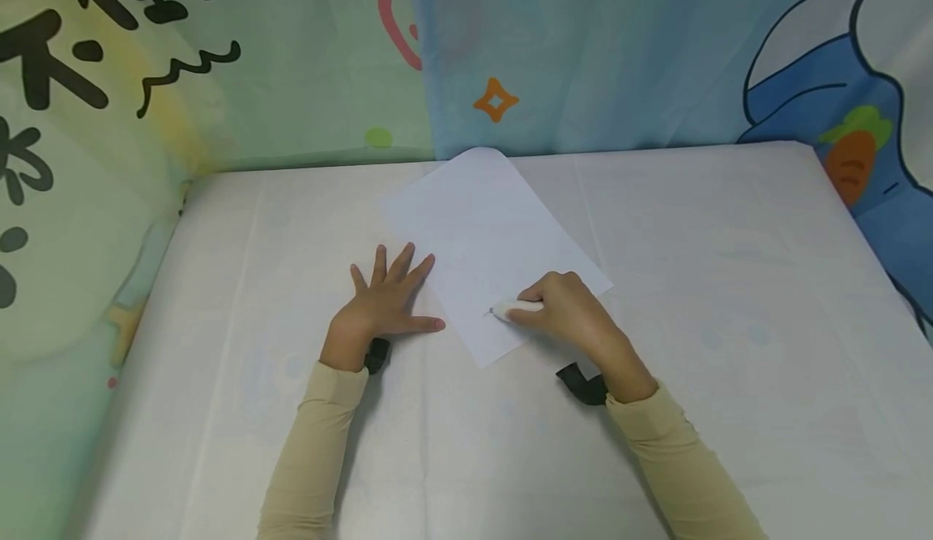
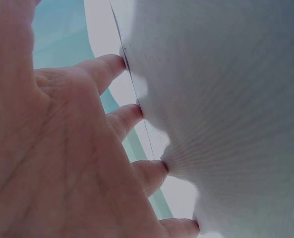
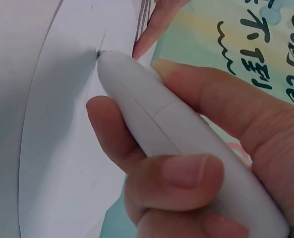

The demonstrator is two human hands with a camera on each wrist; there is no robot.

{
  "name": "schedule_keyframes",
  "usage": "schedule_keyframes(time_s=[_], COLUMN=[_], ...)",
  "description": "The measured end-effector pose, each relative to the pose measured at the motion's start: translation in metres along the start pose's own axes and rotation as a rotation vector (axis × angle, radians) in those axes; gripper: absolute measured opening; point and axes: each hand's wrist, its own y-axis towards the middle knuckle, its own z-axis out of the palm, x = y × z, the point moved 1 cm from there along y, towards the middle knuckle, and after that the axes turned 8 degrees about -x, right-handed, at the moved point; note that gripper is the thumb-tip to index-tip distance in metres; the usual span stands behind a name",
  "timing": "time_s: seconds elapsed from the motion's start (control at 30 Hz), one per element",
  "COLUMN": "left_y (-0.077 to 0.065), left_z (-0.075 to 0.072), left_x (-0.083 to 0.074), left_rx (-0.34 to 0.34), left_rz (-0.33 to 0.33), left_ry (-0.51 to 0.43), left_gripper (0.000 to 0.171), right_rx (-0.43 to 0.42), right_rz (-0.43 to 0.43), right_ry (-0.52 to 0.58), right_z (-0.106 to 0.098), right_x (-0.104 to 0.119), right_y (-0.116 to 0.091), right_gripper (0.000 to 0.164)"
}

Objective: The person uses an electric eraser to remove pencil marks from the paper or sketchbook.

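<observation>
A white sheet of paper [image 1: 484, 224] lies turned at an angle on the white-covered table. My right hand [image 1: 572, 313] grips a thick white pen-like tool [image 3: 151, 109], its fingers and thumb curled round the body. The tool's small dark tip meets the paper near its lower left edge, and a faint thin line [image 3: 103, 39] shows beside it. My left hand [image 1: 382, 301] rests palm down with fingers spread, left of the sheet; its index fingertip is close to the paper's left edge. In the left wrist view, fingertips [image 2: 154, 171] press on the white surface.
The table [image 1: 729, 281] has a white cloth with fold creases. Behind it and at the left hang printed curtains [image 1: 619, 62] with dark lettering and cartoon figures. A black strap [image 1: 583, 384] shows at the right wrist, another [image 1: 377, 355] at the left.
</observation>
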Motion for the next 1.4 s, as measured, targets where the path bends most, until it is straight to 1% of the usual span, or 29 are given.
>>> schedule_keyframes(time_s=[0.2, 0.57, 0.83, 1.0, 1.07, 1.2, 1.4], left_y=[-0.001, 0.000, 0.000, 0.000, 0.000, 0.000, 0.000], left_z=[0.000, -0.001, 0.000, -0.001, -0.001, -0.002, -0.001], left_x=[-0.001, -0.001, -0.001, -0.001, -0.001, -0.001, 0.000], left_rx=[0.001, 0.007, 0.009, 0.006, 0.007, 0.009, 0.009], left_rz=[-0.007, -0.004, -0.007, -0.007, -0.008, -0.008, -0.007], left_ry=[0.007, 0.009, 0.010, 0.012, 0.010, 0.005, -0.006], left_gripper=[0.099, 0.099, 0.099, 0.099, 0.099, 0.099, 0.099], right_rx=[0.023, -0.004, 0.008, 0.001, -0.003, -0.019, -0.052], right_rz=[-0.009, -0.005, -0.016, -0.025, -0.015, -0.002, 0.015], right_ry=[-0.002, -0.008, -0.013, -0.003, 0.002, -0.004, 0.005], right_z=[0.005, -0.003, 0.002, 0.001, -0.002, -0.008, -0.017], right_x=[0.005, -0.002, 0.003, 0.003, 0.000, -0.005, -0.014], right_y=[0.000, -0.002, -0.001, -0.002, -0.001, -0.001, -0.001], right_gripper=[0.028, 0.029, 0.032, 0.028, 0.025, 0.025, 0.015])
